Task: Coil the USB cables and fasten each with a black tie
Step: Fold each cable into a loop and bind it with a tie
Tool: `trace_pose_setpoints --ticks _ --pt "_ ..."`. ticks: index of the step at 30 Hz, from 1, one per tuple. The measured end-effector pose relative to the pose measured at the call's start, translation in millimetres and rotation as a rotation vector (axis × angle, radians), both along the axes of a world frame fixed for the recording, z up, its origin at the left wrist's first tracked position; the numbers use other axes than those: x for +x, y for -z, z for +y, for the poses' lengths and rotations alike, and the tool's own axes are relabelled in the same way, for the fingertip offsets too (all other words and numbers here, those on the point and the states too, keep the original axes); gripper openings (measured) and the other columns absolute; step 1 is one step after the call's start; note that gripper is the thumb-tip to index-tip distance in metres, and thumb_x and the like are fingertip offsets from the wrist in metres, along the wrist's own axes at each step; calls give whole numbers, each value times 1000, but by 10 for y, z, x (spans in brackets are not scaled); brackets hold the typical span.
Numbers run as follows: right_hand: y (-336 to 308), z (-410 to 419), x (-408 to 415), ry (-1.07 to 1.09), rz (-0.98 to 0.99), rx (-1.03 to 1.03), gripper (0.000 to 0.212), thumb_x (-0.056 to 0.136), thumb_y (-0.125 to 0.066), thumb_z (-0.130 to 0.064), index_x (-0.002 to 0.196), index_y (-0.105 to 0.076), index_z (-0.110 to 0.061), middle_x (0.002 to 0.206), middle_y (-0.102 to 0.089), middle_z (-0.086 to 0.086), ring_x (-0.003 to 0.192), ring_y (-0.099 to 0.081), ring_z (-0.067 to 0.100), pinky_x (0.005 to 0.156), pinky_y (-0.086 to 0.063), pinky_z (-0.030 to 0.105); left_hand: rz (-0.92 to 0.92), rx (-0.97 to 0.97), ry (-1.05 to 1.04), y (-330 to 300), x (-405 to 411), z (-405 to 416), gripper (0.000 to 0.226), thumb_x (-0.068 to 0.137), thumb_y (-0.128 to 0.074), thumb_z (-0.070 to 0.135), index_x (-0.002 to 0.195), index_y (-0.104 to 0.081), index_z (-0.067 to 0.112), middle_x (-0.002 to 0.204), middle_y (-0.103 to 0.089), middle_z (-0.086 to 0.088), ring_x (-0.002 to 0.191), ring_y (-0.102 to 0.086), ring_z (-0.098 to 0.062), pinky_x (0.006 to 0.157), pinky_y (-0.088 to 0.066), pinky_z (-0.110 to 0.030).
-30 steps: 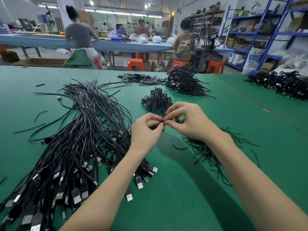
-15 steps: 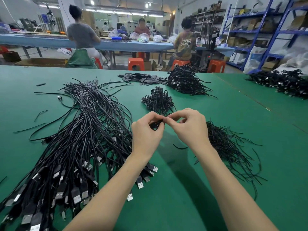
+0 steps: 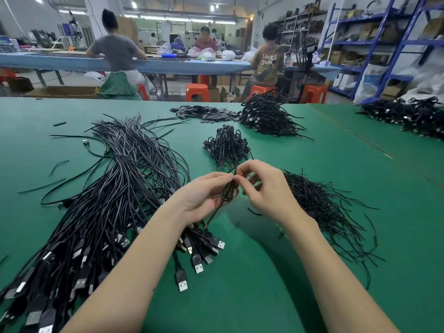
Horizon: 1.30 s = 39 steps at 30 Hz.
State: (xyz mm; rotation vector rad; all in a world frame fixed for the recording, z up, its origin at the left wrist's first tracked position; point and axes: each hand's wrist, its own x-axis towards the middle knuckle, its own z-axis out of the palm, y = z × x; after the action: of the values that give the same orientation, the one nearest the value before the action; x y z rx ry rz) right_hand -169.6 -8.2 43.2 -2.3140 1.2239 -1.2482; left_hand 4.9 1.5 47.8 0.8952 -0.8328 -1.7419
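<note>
My left hand (image 3: 204, 198) holds a small coiled black USB cable (image 3: 228, 191) above the green table (image 3: 276, 284), with one cable end hanging down from the coil. My right hand (image 3: 266, 188) pinches a thin black tie (image 3: 235, 171) at the top of that coil. A big bundle of loose USB cables (image 3: 115, 193) lies to the left, plugs toward me. A heap of black ties (image 3: 322, 207) lies right of my right hand. A small pile of coiled cables (image 3: 227, 146) sits just beyond my hands.
A larger heap of cables (image 3: 266, 116) and flat black pieces (image 3: 204, 112) lie at the table's far side. More cable heaps (image 3: 413, 116) lie at far right. Several people sit at a blue bench (image 3: 168, 64) behind; blue shelves (image 3: 384, 44) stand to the right.
My left hand has turned palm-up, so the coil now shows between the fingers. My right hand has lifted slightly and works the tie at the coil's top.
</note>
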Motion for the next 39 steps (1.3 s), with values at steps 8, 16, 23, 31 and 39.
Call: trace_pose_setpoints --ticks 8,16,23,31,39 --pt "-131 35 92 -331 -1206 1291 8 83 -69 -4 78 -63 -5 68 -55 0 40 -43 1 44 -48 14 11 -153 -95 7 -88 14 37 67 -77 12 101 -63 15 86 -74 -3 72 -68 -10 72 -52 -23" --pt "-22 33 14 89 -320 324 20 89 -73 -14 104 -66 -26 103 -69 -9 63 -64 4 63 -53 18 -7 -56 -101 43 -33 1 25 64 -82 19 86 -70 22 72 -65 0 64 -59 -14 60 -49 -25" --pt "91 36 -39 74 38 -144 15 88 -78 -31 100 -72 -26 96 -70 -16 87 -63 12 78 -54 36 -59 -133 -63 114 -52 8 25 68 -80 26 91 -71 24 82 -70 4 69 -61 -9 67 -46 -24" --pt "-26 94 54 -184 -695 653 8 87 -74 -10 79 -74 -10 69 -67 0 67 -62 13 71 -57 28 -202 -419 -272 167 -107 4 22 67 -86 28 87 -79 29 91 -77 6 86 -68 -4 79 -50 -18" --pt "-131 41 0 -207 -786 1036 13 90 -72 -23 77 -70 -19 72 -64 -6 59 -58 9 64 -54 23 -16 -240 136 75 24 -6 67 78 -63 69 126 -68 21 131 -67 -2 121 -61 -12 101 -44 -40"
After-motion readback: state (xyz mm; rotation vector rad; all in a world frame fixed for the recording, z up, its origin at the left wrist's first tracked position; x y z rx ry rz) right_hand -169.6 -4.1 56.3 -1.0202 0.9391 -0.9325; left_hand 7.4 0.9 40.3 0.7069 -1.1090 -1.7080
